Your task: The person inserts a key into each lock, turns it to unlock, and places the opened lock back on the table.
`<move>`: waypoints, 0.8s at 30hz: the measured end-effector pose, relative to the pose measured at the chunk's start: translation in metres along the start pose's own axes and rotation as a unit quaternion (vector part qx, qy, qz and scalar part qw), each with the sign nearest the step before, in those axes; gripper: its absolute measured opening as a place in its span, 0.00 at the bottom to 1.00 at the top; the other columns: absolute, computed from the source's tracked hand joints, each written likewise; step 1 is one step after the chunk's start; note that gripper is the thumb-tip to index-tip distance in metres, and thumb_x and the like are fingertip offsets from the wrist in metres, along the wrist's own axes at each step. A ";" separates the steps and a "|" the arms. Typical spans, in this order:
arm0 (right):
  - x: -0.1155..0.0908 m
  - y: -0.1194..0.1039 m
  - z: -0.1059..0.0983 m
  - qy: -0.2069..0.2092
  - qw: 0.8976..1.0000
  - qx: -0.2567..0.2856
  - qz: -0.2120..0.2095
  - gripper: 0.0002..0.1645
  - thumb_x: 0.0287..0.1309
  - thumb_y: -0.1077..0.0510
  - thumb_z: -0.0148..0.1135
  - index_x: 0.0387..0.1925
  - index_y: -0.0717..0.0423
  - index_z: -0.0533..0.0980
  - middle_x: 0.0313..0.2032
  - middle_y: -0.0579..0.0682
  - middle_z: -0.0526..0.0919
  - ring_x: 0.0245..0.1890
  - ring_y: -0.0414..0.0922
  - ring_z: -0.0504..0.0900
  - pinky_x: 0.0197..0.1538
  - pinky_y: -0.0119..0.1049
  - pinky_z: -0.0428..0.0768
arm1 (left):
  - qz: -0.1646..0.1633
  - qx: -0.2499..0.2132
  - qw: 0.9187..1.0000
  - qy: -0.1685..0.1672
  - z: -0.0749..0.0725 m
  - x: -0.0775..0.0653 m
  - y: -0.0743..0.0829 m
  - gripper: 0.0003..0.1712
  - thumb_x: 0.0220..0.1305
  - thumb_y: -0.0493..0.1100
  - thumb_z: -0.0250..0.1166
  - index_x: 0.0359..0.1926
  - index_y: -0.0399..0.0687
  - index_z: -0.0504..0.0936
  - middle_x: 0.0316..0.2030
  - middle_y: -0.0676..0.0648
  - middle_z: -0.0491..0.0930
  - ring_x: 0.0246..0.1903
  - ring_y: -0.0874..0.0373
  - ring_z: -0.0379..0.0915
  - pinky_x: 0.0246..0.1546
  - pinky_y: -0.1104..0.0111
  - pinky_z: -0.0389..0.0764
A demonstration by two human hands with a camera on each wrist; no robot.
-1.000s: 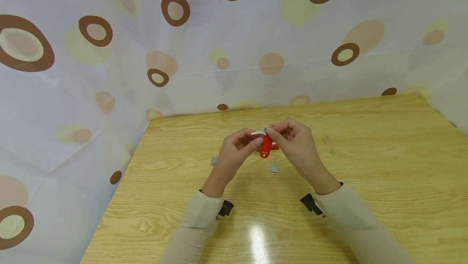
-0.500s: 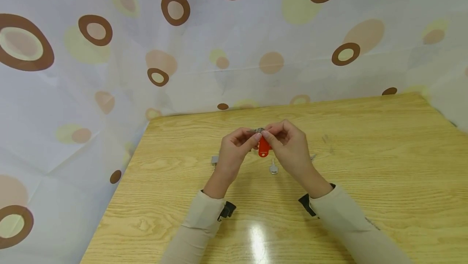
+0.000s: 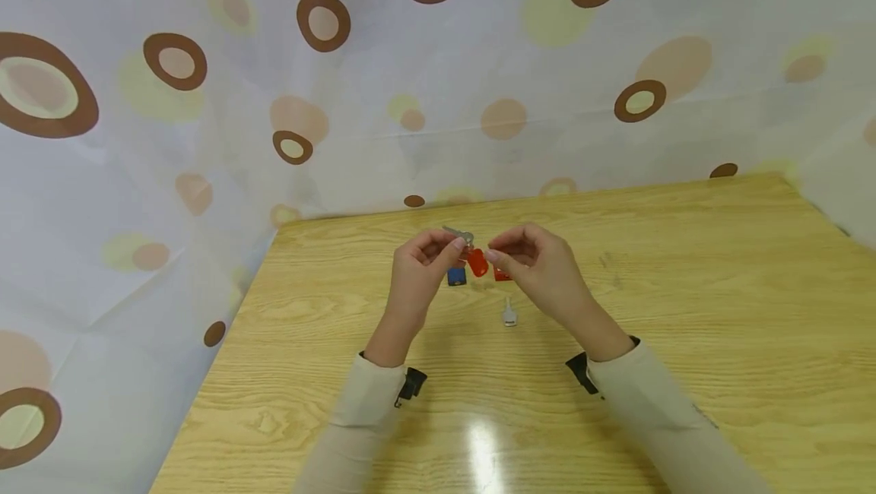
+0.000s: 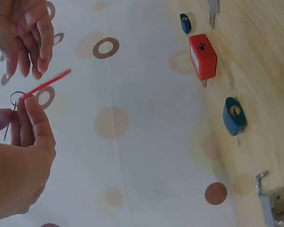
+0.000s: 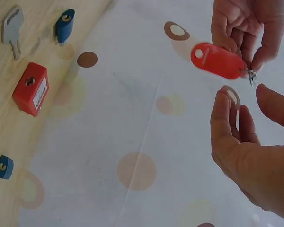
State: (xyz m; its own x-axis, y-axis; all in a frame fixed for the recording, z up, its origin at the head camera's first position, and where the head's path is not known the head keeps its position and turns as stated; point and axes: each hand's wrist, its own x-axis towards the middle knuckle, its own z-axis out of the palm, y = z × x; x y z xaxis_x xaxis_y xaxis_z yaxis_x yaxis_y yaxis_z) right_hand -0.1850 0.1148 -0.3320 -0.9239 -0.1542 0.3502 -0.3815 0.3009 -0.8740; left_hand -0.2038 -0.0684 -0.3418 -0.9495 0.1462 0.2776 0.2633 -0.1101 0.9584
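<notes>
My left hand (image 3: pixel 414 273) pinches a small metal ring that carries a key (image 3: pixel 457 234) and a red key tag (image 3: pixel 477 263). In the left wrist view the tag is seen edge-on, sticking out past the fingertips. My right hand (image 3: pixel 544 273) is just right of the tag, its thumb and fingers apart with nothing between them. Below the hands a red padlock (image 4: pixel 203 59) and a blue padlock (image 4: pixel 234 116) rest on the table. A loose key (image 3: pixel 509 315) lies nearer to me.
A smaller blue padlock (image 5: pixel 5 167) sits beyond the red one. In the left wrist view a grey metal padlock (image 4: pixel 277 203) stands at the bottom right. Behind the wooden table (image 3: pixel 684 289) hangs a white cloth (image 3: pixel 383 53) printed with circles.
Earlier both hands held the keyring together; my right hand has let go of it. My left hand has moved left with key and tag, uncovering the blue padlock.
</notes>
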 end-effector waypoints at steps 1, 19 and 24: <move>0.001 0.001 -0.004 -0.004 1.000 -0.009 0.004 0.13 0.63 0.59 0.62 0.45 0.64 0.77 0.43 0.57 0.81 0.44 0.49 0.82 0.46 0.29 0.79 | -0.001 0.015 1.000 -0.002 -0.001 0.001 0.003 0.07 0.66 0.35 0.62 0.39 0.33 0.79 0.35 0.46 0.83 0.35 0.59 0.80 0.43 0.60 0.81; 0.004 -0.005 -0.037 -0.142 0.982 0.123 0.003 0.22 0.66 0.55 0.59 0.59 0.57 0.75 0.56 0.51 0.79 0.54 0.44 0.79 0.54 0.35 0.77 | 0.032 0.194 0.964 -0.180 0.007 0.009 0.040 0.06 0.68 0.39 0.60 0.38 0.41 0.80 0.37 0.43 0.80 0.35 0.54 0.75 0.36 0.67 0.77; 0.002 -0.006 -0.037 -0.106 0.985 0.136 0.018 0.21 0.63 0.57 0.62 0.55 0.61 0.78 0.52 0.52 0.82 0.49 0.43 0.82 0.51 0.36 0.79 | 0.023 0.196 0.966 -0.165 0.013 0.009 0.043 0.06 0.68 0.39 0.61 0.39 0.40 0.81 0.36 0.46 0.81 0.35 0.56 0.76 0.38 0.67 0.78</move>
State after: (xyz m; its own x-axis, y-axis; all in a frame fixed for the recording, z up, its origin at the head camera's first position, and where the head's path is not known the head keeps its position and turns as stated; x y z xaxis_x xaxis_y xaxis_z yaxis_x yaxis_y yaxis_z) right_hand -0.1852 0.1472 -0.3139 -0.8988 -0.3490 0.2654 -0.3010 0.0510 -0.9523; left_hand -0.1986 -0.0588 -0.2975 -0.8463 0.4622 0.2648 0.4100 0.2479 0.8778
